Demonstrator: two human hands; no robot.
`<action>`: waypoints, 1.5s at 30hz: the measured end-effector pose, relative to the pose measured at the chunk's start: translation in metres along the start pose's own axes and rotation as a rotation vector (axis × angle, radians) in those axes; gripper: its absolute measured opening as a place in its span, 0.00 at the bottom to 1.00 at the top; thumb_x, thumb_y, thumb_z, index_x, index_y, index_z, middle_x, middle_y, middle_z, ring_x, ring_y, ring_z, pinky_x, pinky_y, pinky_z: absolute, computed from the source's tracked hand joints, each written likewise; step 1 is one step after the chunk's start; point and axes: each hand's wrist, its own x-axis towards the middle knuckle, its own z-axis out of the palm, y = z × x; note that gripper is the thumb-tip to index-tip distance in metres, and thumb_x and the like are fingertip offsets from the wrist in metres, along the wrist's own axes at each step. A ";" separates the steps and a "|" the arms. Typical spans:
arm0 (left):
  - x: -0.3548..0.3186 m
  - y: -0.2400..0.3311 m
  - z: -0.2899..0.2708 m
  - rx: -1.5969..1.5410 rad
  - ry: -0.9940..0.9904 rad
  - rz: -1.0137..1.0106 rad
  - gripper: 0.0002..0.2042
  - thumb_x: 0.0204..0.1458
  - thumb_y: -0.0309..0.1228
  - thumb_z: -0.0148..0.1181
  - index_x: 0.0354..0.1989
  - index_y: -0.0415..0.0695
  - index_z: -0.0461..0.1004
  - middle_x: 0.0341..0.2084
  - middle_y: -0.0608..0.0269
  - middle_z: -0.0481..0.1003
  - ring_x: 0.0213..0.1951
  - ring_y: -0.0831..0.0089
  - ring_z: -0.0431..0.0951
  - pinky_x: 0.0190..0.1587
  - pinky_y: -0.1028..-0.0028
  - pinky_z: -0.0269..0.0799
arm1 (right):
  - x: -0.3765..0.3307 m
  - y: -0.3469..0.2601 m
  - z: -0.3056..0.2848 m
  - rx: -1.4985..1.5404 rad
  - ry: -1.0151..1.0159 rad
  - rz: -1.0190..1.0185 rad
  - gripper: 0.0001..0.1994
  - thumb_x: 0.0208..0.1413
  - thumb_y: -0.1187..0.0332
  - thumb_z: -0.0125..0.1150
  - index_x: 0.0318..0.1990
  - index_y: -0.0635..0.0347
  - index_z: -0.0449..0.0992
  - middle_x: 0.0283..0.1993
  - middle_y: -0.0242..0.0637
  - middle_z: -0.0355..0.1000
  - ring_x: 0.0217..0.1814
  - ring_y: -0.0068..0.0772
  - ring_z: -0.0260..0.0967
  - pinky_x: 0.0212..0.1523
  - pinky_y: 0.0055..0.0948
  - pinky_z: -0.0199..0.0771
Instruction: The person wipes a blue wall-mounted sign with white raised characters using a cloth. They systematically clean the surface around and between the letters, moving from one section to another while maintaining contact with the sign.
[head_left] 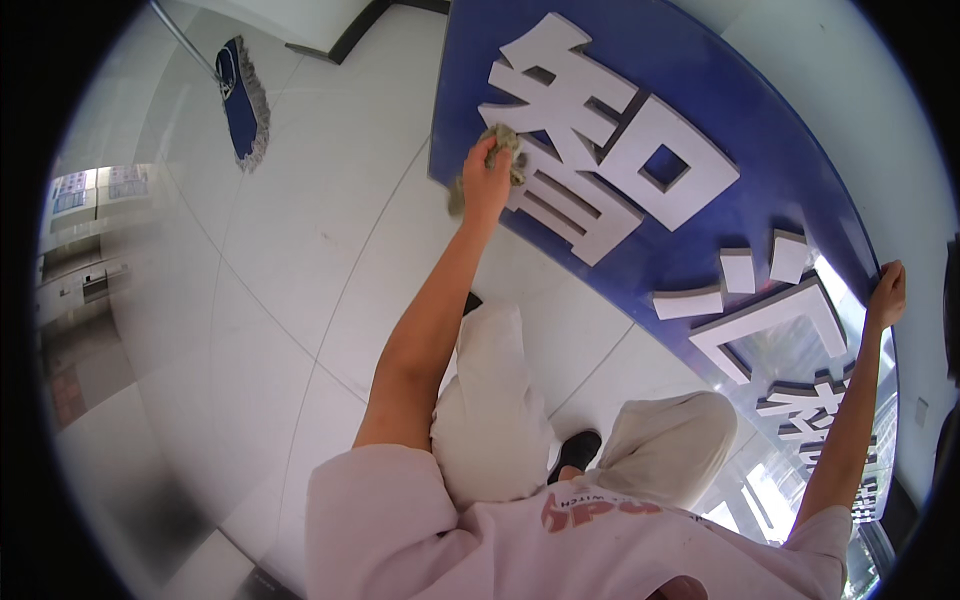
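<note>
My left hand (486, 188) is closed around a crumpled greenish-brown rag (505, 148), part of which hangs down beside the wrist. It presses the rag at the lower left of a large blue signboard (455, 100), against a raised white character (680, 150). Over at the right, my right hand (887, 293) grips the board's far edge, its fingers partly hidden behind it. More raised white characters (738, 270) run along the board toward the lower right, where the surface is glossy with reflections.
A mop with a blue head and grey fringe (243, 105) rests on the pale tiled floor (330, 200) at the upper left. Behind the board stands a light wall (835, 80). My bent legs and a dark shoe (575, 452) are beneath me, close to the board.
</note>
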 end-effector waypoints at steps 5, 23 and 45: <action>0.007 -0.048 -0.026 0.457 0.004 0.602 0.19 0.58 0.31 0.56 0.58 0.42 0.68 0.54 0.52 0.71 0.51 0.55 0.75 0.56 0.63 0.68 | 0.000 -0.014 0.002 -0.007 -0.027 0.029 0.25 0.65 0.42 0.40 0.33 0.47 0.80 0.30 0.29 0.78 0.34 0.35 0.77 0.35 0.35 0.72; -0.014 -0.035 -0.036 0.427 -0.140 0.075 0.27 0.58 0.42 0.60 0.59 0.35 0.67 0.48 0.44 0.76 0.52 0.48 0.76 0.55 0.61 0.70 | -0.006 -0.025 -0.006 0.039 -0.026 0.051 0.24 0.65 0.45 0.42 0.29 0.48 0.78 0.27 0.29 0.76 0.32 0.36 0.76 0.34 0.37 0.72; 0.058 0.045 -0.018 0.774 0.003 0.938 0.16 0.47 0.25 0.58 0.47 0.39 0.75 0.50 0.53 0.73 0.51 0.52 0.72 0.53 0.58 0.69 | -0.003 -0.026 -0.005 0.007 -0.038 0.042 0.25 0.65 0.41 0.40 0.31 0.46 0.79 0.29 0.27 0.77 0.32 0.36 0.75 0.35 0.36 0.71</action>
